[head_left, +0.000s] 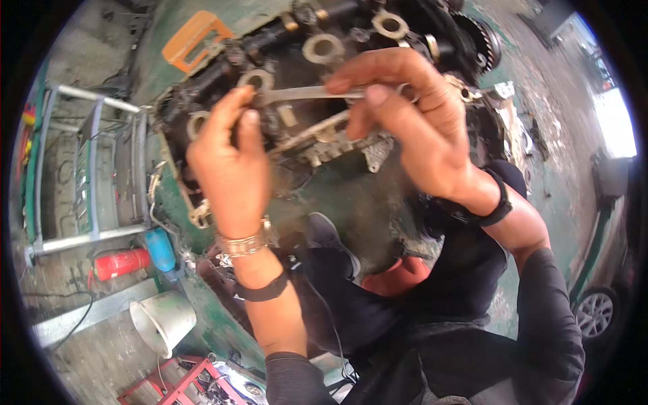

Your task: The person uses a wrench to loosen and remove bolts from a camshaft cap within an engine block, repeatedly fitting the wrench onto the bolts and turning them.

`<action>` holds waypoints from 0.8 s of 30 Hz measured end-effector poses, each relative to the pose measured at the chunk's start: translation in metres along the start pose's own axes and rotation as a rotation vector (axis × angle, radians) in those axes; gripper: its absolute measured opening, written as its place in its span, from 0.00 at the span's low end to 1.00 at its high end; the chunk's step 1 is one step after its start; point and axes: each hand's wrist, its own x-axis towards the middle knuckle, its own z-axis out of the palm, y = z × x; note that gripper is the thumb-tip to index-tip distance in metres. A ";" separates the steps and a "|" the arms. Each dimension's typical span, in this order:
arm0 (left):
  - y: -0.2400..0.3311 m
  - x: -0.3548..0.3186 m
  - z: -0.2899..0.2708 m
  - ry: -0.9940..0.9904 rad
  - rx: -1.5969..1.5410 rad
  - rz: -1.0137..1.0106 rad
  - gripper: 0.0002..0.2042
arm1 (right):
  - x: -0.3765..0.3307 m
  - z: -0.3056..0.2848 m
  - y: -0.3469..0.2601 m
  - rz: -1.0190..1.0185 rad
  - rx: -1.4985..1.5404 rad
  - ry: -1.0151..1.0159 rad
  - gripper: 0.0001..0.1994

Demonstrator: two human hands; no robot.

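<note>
Above a dirty engine cylinder head [297, 138], I hold a silver wrench [307, 94] level between both hands. Its left end sits at the pinched fingertips of my left hand [229, 169], which wears gold bangles and a black band. My right hand [428, 131] has thumb and fingers closed on the other end, where a ring [408, 93] shows by the palm. Beneath the wrench, dark shafts and pale round metal rings [322, 48] line the engine part. A toothed gear [480, 44] stands at its far right. Slight blur softens the fingertips.
An orange plastic piece [196, 42] lies beyond the engine part. On the left are a metal ladder-like frame [94, 236], a red extinguisher [121, 264], a blue bottle [160, 250] and a white bucket [162, 322]. A car wheel [595, 314] shows at far right.
</note>
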 end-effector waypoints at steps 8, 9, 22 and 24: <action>-0.003 -0.002 -0.004 -0.071 0.082 -0.084 0.12 | 0.002 0.004 0.018 -0.121 -0.021 -0.015 0.09; -0.008 -0.004 -0.007 -0.074 0.029 -0.120 0.12 | 0.005 0.003 0.016 -0.048 0.046 -0.001 0.08; -0.016 -0.005 -0.005 -0.086 -0.112 -0.124 0.11 | -0.010 0.013 0.018 -0.412 -0.157 0.054 0.10; -0.019 -0.006 -0.004 -0.086 -0.131 -0.120 0.11 | -0.014 0.018 0.020 -0.388 -0.190 0.022 0.10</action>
